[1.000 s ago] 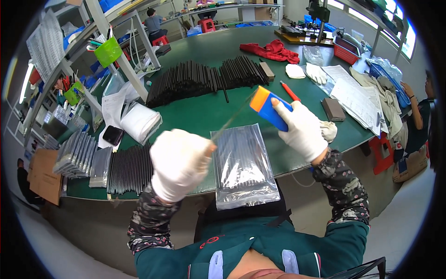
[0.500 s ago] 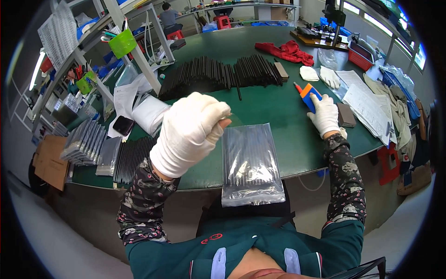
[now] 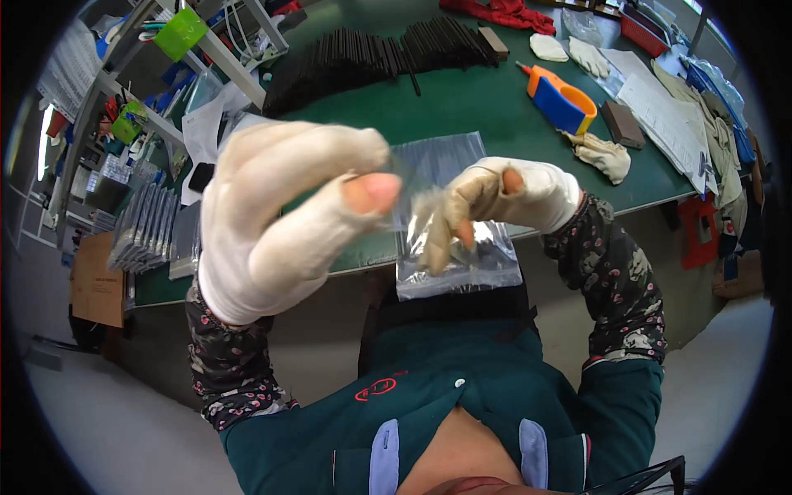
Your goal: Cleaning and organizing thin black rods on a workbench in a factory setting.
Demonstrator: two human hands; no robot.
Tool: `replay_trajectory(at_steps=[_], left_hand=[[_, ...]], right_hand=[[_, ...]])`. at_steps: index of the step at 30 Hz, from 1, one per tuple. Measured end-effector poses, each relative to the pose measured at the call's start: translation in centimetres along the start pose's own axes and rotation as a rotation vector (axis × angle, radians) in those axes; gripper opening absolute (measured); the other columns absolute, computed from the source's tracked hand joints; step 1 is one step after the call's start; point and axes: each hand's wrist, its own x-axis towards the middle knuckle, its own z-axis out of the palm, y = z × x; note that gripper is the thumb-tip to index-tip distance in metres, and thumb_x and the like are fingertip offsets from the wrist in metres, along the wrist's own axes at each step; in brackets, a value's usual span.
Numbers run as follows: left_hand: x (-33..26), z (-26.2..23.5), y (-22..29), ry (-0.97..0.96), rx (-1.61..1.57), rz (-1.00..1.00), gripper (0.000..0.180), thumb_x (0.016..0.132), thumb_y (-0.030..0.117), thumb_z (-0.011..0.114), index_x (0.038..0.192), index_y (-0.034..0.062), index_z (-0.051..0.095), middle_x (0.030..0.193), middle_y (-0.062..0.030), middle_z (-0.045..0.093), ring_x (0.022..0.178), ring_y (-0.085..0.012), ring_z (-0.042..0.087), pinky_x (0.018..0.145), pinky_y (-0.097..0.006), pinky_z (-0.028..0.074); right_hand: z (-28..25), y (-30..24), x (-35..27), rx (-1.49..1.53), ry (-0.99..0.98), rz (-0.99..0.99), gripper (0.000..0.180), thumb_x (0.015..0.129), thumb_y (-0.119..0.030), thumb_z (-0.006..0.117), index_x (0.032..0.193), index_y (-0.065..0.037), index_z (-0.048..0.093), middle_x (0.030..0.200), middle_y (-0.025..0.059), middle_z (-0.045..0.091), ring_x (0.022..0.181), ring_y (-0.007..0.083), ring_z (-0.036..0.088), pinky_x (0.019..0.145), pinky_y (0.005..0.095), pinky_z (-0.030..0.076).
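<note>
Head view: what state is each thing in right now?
Left gloved hand: raised, pinching a small clear plastic bag.
Right gloved hand: gripping the bag's other side.
Silvery clear bag of dark strips: flat, overhanging the green table.
Orange-and-blue tool: lying unheld.

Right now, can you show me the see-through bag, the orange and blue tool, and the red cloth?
see-through bag (image 3: 462,264), head view, lower middle.
orange and blue tool (image 3: 561,97), head view, blue body.
red cloth (image 3: 503,12), head view, its middle.

A green-topped bench (image 3: 462,107) fills the scene; a metal shelf rack (image 3: 148,99) stands left of it, grey floor (image 3: 107,421) below.
</note>
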Motion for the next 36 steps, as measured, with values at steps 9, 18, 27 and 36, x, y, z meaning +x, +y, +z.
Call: replay_trajectory(at_steps=[9, 18, 27, 36], left_hand=[[-12.9, -0.2, 5.4, -0.292, -0.184, -0.357, 0.043, 0.073, 0.009, 0.074, 0.112, 0.0211, 0.062, 0.11, -0.0101, 0.056, 0.09, -0.0281, 0.061, 0.075, -0.039, 0.051], [-17.3, 3.1, 7.6, -0.711, -0.183, -0.289, 0.042, 0.08, 0.016, 0.066, 0.118, 0.0247, 0.053, 0.108, -0.0043, 0.058, 0.075, -0.0171, 0.058, 0.067, -0.033, 0.048], [-17.8, 2.5, 6.1, -0.711, -0.104, -0.311, 0.059, 0.078, 0.011, 0.062, 0.131, 0.0308, 0.047, 0.111, -0.0036, 0.056, 0.08, -0.0164, 0.059, 0.075, -0.034, 0.048], [-17.1, 2.3, 6.4, -0.526, -0.199, -0.434, 0.065, 0.071, 0.008, 0.071, 0.129, 0.0266, 0.049, 0.111, -0.0055, 0.059, 0.088, -0.0221, 0.061, 0.079, -0.036, 0.048]], right_hand=[[4.7, 0.5, -10.5, -0.07, 0.497, 0.557, 0.023, 0.084, -0.018, 0.074, 0.089, 0.001, 0.064, 0.091, 0.0085, 0.07, 0.085, 0.0136, 0.064, 0.079, 0.027, 0.05], [6.9, 4.9, -14.0, -0.025, 0.84, 0.851, 0.013, 0.089, -0.013, 0.068, 0.092, -0.001, 0.064, 0.082, 0.0014, 0.066, 0.077, 0.0095, 0.061, 0.072, 0.0252, 0.05], [4.8, 4.4, -12.4, -0.133, 0.827, 0.843, 0.014, 0.09, -0.014, 0.067, 0.091, -0.001, 0.063, 0.08, 0.0002, 0.064, 0.075, 0.0085, 0.06, 0.071, 0.0233, 0.048], [5.4, 2.8, -11.9, -0.104, 0.867, 0.776, 0.016, 0.089, -0.016, 0.067, 0.086, -0.001, 0.062, 0.076, 0.0035, 0.065, 0.071, 0.0112, 0.062, 0.07, 0.0245, 0.049]])
